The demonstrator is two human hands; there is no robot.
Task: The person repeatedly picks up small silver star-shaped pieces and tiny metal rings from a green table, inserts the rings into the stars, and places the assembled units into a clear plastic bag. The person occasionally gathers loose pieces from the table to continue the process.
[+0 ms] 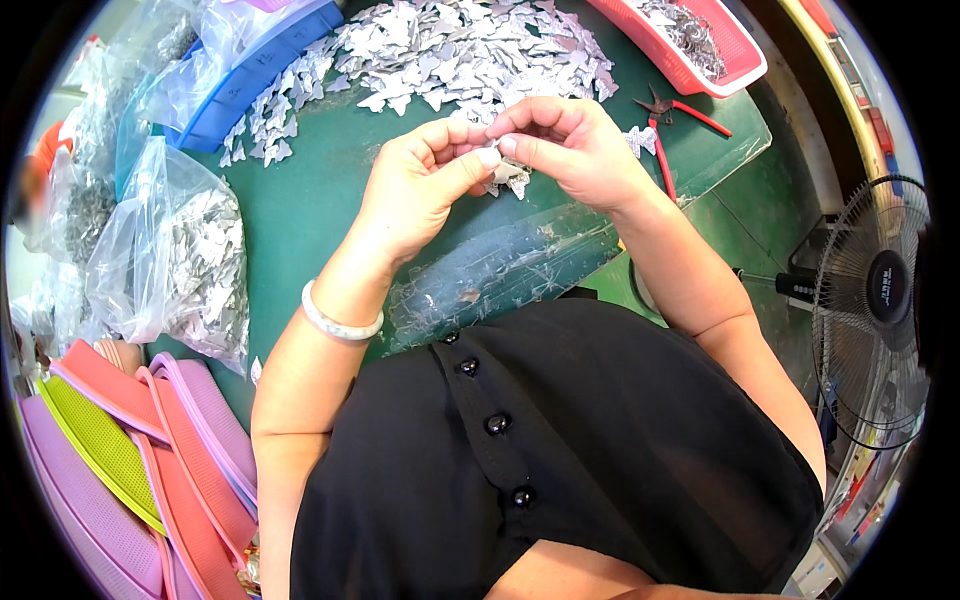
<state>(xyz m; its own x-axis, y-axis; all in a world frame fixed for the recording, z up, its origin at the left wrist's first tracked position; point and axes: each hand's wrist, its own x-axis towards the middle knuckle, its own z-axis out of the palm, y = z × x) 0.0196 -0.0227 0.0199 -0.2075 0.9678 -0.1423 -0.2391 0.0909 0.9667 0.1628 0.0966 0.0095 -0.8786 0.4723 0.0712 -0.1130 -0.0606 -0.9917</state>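
My left hand [415, 185] and my right hand [575, 155] meet above the green table, fingertips almost touching. Both are closed in a pinch, thumbs against fingers, around small silvery butterfly-shaped pieces [513, 180]. The lower edges of these pieces stick out below my thumbs; the rest is hidden by my fingers. Just beyond my hands spreads a large heap of similar flat silver pieces [450, 55]. Right of my right hand lie red-handled pliers [663, 165] with their handles apart, and a loose butterfly-shaped piece [638, 140] beside them.
A pink basket [745, 65] of small metal hardware stands at the far right. At the far left is a blue tray [245, 75] with plastic bags. A clear bag [205, 255] of silver pieces sits left, above stacked coloured baskets [95, 450]. A fan [885, 290] stands right.
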